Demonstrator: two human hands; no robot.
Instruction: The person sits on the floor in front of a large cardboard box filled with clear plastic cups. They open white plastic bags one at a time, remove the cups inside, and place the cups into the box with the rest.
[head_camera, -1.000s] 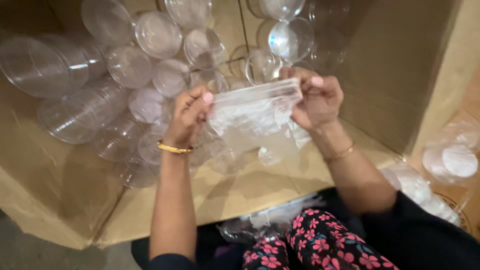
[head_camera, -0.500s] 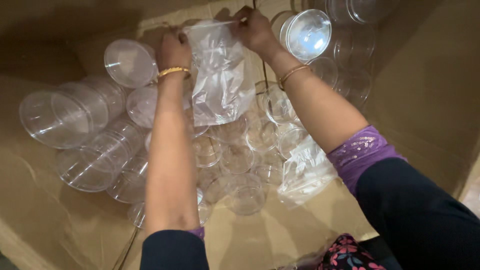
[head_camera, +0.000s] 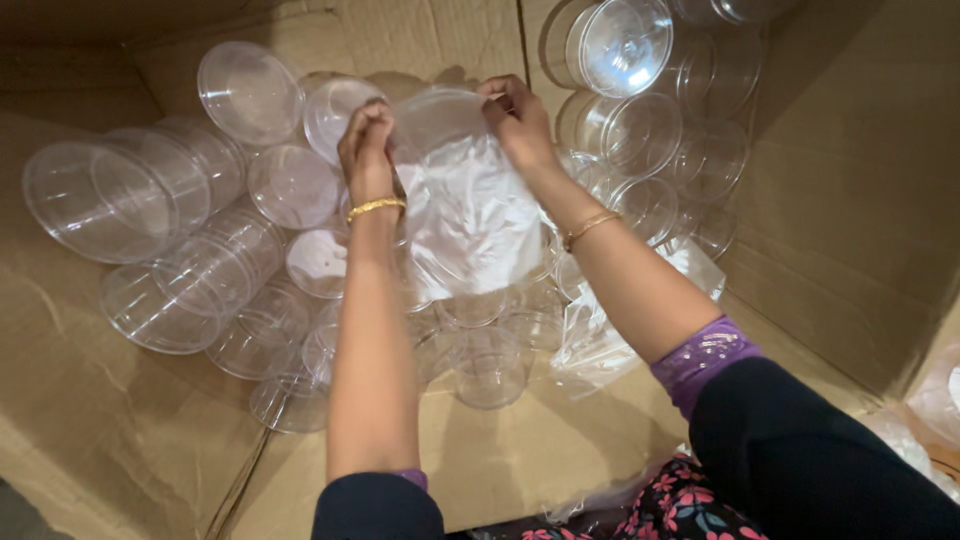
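The fingers (head_camera: 372, 128) of the left hand (head_camera: 366, 155) are pinched on the upper left corner of a clear plastic bag (head_camera: 470, 215), and those of the right hand (head_camera: 518, 122) are pinched on its upper right corner, so the mouth is stretched between them and the bag hangs below, over the heap. A round clear lid or container rim appears to sit at the mouth, though whether it is inside the bag cannot be told.

The bag looks thin, soft and very light; it should crumple and slip rather than hold a shape, so the top edge, gripped at both corners as now, seems the soundest place to hold it. The film looks easy to tear if pulled hard.

Both hands are raised toward twelve o'clock, wrists bent slightly down, each with a gold bangle (head_camera: 376, 207). The left forearm runs nearly straight up from six o'clock; the right comes in from five o'clock, out of a dark sleeve with a purple cuff (head_camera: 705, 358).

All around, from nine o'clock to two o'clock, clear plastic containers (head_camera: 120, 200) lie in loose stacks inside a large cardboard box (head_camera: 830, 270). They look stiff but thin-walled, light and slippery. Another crumpled bag (head_camera: 610, 335) lies at four o'clock.
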